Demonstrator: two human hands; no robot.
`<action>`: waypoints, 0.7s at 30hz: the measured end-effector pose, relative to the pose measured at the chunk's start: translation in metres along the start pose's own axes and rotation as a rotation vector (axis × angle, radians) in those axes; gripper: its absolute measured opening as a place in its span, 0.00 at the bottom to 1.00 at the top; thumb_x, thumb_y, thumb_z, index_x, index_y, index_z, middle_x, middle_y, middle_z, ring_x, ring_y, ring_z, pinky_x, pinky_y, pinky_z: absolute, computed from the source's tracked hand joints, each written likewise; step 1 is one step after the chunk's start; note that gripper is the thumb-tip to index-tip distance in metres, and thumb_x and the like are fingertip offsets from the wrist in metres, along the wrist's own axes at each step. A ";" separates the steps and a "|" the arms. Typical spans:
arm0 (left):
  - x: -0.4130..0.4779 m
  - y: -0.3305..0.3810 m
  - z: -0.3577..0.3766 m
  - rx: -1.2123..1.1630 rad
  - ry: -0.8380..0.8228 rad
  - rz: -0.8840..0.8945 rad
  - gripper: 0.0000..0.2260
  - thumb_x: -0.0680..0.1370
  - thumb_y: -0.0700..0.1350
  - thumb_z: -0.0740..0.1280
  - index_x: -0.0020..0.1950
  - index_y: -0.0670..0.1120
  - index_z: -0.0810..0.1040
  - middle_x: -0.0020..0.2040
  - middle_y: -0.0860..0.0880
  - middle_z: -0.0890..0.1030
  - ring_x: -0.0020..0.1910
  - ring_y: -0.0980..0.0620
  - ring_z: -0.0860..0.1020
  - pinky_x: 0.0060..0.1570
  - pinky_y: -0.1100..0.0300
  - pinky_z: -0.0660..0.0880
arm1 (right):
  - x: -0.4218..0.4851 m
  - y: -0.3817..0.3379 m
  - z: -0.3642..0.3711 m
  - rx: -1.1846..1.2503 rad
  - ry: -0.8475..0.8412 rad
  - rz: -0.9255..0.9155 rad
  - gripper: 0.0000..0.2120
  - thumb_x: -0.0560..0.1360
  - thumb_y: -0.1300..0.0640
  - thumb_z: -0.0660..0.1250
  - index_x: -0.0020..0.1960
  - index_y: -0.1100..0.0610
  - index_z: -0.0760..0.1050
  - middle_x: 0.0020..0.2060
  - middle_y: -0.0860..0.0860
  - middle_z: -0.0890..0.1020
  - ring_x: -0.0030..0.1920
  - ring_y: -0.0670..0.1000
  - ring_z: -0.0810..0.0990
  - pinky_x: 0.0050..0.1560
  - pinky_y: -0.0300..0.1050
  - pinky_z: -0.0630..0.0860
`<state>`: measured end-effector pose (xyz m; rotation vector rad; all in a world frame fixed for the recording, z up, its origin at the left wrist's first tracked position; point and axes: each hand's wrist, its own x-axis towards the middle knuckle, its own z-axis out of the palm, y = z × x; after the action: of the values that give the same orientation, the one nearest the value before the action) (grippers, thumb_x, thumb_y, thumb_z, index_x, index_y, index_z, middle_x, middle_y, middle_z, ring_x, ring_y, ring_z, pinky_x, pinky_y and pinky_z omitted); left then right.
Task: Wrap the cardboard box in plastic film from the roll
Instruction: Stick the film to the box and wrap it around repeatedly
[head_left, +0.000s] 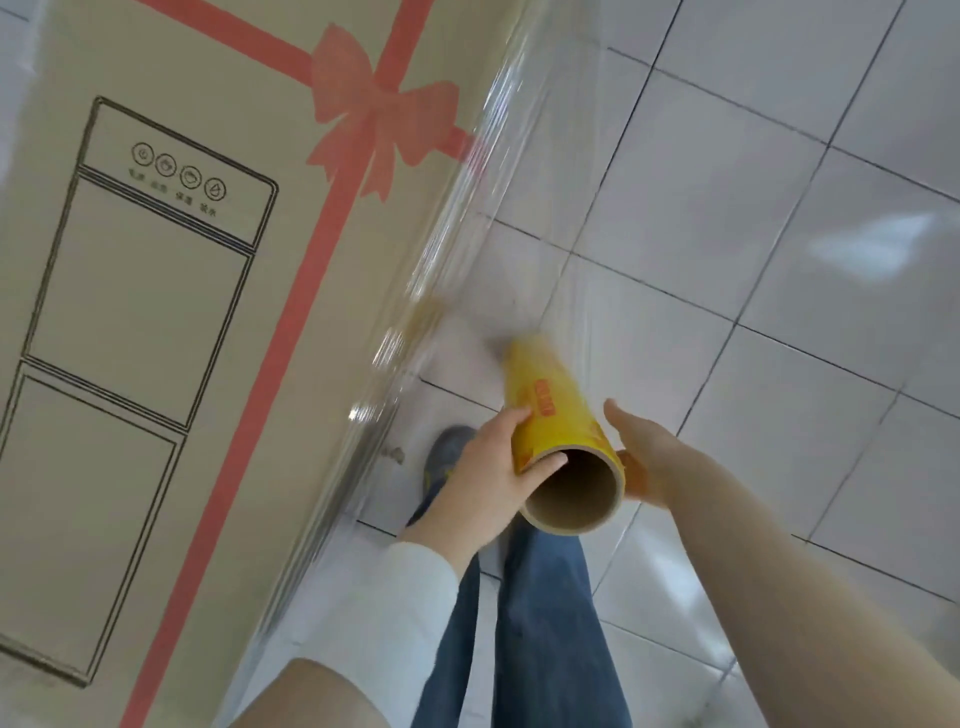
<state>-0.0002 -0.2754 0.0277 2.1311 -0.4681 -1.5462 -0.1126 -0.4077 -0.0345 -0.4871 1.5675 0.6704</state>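
A tall cardboard box (171, 322) fills the left side, printed with a line drawing of an appliance and a pink ribbon with a bow. A yellow roll of plastic film (550, 410) with a brown cardboard core points down toward the floor. My left hand (483, 467) grips the roll's near end from the left, thumb at the core's rim. My right hand (644, 457) presses against the roll's right side with fingers extended. A clear sheet of film (498, 218) stretches from the roll up along the box's right edge.
The floor is white tile (779, 182) with dark grout lines. My legs in blue jeans (540, 623) and a grey shoe (447, 452) stand close to the box's base, under the roll.
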 end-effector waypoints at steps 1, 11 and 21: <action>-0.010 -0.011 0.005 -0.086 0.063 -0.030 0.25 0.74 0.54 0.67 0.68 0.48 0.66 0.62 0.52 0.75 0.64 0.53 0.72 0.60 0.63 0.69 | -0.004 0.010 0.006 0.074 -0.055 0.013 0.25 0.80 0.41 0.56 0.64 0.60 0.68 0.56 0.64 0.79 0.57 0.67 0.77 0.59 0.59 0.75; -0.041 -0.048 -0.013 -0.082 -0.151 -0.047 0.41 0.70 0.55 0.72 0.75 0.57 0.50 0.72 0.59 0.57 0.70 0.61 0.56 0.65 0.62 0.56 | 0.002 0.056 0.063 -0.050 -0.136 0.029 0.37 0.68 0.33 0.65 0.72 0.49 0.65 0.61 0.60 0.77 0.56 0.60 0.79 0.59 0.58 0.75; -0.063 -0.093 0.006 -0.056 0.098 0.034 0.24 0.76 0.53 0.64 0.71 0.55 0.62 0.64 0.59 0.68 0.64 0.60 0.66 0.63 0.66 0.63 | 0.016 0.102 0.059 0.062 -0.100 0.005 0.26 0.79 0.39 0.56 0.69 0.56 0.66 0.59 0.64 0.78 0.55 0.64 0.80 0.51 0.53 0.78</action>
<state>-0.0253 -0.1661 0.0252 2.1341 -0.4209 -1.4120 -0.1382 -0.2921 -0.0387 -0.3980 1.4914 0.6387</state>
